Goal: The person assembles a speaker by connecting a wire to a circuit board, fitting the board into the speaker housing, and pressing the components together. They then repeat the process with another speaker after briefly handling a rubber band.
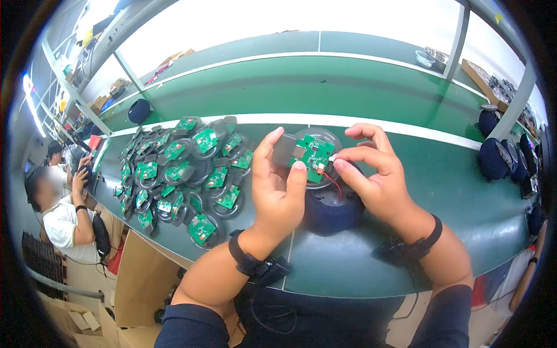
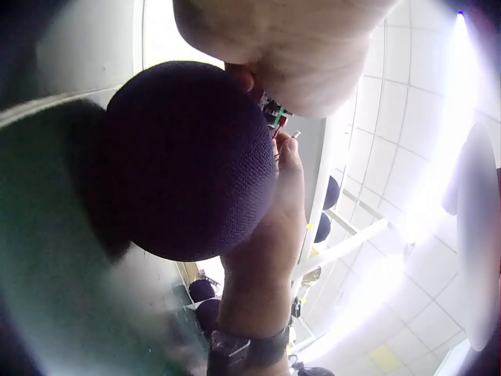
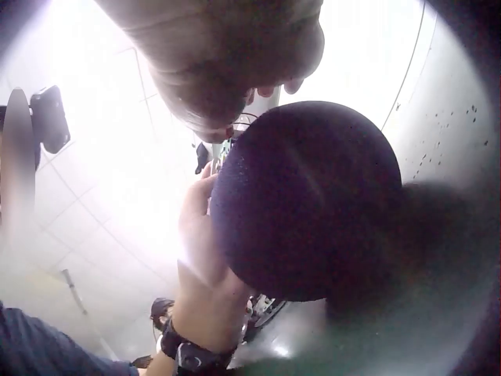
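My left hand holds a green circuit board mounted on a grey round plastic base, with the thumb on the board's near edge. Between thumb and index finger, my right hand pinches a small white wire connector right at the board's right edge. A thin red wire runs from there down toward a round, dark blue fabric-covered housing on the table below the hands. The housing fills much of the left wrist view. In the right wrist view, the same housing hides most of the board.
A large heap of similar boards on round bases lies to the left. Several dark round housings line the right side near a metal post. A person sits at far left, above a cardboard box.
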`<state>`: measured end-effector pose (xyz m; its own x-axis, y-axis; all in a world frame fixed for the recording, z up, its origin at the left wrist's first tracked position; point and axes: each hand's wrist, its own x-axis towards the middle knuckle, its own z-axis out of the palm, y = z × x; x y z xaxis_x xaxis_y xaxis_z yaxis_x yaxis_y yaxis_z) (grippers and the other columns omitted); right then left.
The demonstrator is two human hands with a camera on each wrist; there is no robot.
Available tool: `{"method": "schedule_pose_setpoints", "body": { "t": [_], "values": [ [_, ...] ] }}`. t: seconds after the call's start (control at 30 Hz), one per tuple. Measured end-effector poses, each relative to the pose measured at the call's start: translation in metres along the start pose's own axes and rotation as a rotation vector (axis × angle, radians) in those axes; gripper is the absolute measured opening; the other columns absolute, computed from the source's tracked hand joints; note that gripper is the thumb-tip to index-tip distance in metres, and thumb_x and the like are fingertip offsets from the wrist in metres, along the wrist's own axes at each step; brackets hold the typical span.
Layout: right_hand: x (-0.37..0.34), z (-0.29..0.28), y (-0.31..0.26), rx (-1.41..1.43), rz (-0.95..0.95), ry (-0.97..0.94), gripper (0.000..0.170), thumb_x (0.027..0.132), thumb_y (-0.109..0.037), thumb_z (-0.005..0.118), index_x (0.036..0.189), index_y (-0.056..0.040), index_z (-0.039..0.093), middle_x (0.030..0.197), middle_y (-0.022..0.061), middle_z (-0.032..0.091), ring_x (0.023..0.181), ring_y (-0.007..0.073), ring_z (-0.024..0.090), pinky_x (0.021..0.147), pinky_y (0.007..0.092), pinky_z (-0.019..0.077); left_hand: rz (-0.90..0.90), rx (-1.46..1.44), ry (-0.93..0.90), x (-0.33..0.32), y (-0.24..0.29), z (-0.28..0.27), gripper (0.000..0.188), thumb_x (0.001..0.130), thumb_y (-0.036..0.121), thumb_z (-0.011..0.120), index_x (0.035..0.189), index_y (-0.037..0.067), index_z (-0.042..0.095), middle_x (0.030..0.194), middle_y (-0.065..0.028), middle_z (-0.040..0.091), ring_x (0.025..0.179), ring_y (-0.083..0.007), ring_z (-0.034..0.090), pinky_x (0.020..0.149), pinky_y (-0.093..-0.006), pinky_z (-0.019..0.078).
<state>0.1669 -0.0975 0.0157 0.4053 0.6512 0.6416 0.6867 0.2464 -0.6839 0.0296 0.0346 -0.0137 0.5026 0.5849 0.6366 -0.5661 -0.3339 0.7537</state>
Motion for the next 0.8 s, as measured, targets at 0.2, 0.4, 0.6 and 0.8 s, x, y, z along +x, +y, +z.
{"method": "schedule_pose_setpoints", "body": {
  "t": [0.2, 0.4, 0.6, 0.8],
  "values": [
    [0.000, -0.001, -0.005, -0.062, -0.022, -0.006, 0.012, 0.082, -0.016, 0.077, 0.094, -0.0136, 0.077, 0.132, 0.0129, 0.055, 0.126, 0.0298, 0.049, 0.102, 0.0431, 0.0403, 0.049, 0.070, 0.009, 0.000, 0.004, 0.004, 0.057, 0.095, 0.002, 0.058, 0.146, 0.005, 0.034, 0.124, -0.0116, 0.057, 0.109, -0.0166, 0.056, 0.094, -0.0318, 0.0474],
    [-0.002, -0.001, -0.015, -0.151, -0.056, -0.058, 0.009, 0.084, -0.013, 0.073, 0.089, -0.0061, 0.073, 0.132, 0.0162, 0.054, 0.128, 0.0354, 0.047, 0.107, 0.0454, 0.0365, 0.009, 0.018, -0.012, -0.003, 0.006, 0.004, 0.056, 0.096, -0.001, 0.056, 0.146, 0.003, 0.033, 0.128, -0.0114, 0.052, 0.112, -0.0173, 0.056, 0.095, -0.0333, 0.0481],
    [-0.002, -0.002, -0.017, -0.063, 0.001, -0.094, 0.010, 0.086, -0.011, 0.070, 0.090, -0.0022, 0.070, 0.130, 0.0194, 0.055, 0.125, 0.0366, 0.049, 0.107, 0.0439, 0.0375, 0.071, 0.049, -0.011, -0.002, 0.003, 0.005, 0.056, 0.096, 0.000, 0.056, 0.146, 0.003, 0.033, 0.126, -0.0111, 0.054, 0.111, -0.0166, 0.056, 0.094, -0.0320, 0.0473],
    [-0.003, 0.000, -0.014, -0.004, -0.019, -0.098, 0.011, 0.087, -0.010, 0.069, 0.090, 0.0004, 0.068, 0.128, 0.0228, 0.055, 0.122, 0.0383, 0.054, 0.103, 0.0421, 0.0430, 0.071, 0.070, -0.039, 0.000, 0.001, 0.002, 0.055, 0.098, 0.000, 0.052, 0.148, 0.003, 0.030, 0.128, -0.0144, 0.056, 0.113, -0.0188, 0.057, 0.098, -0.0340, 0.0472]
  ]
}}
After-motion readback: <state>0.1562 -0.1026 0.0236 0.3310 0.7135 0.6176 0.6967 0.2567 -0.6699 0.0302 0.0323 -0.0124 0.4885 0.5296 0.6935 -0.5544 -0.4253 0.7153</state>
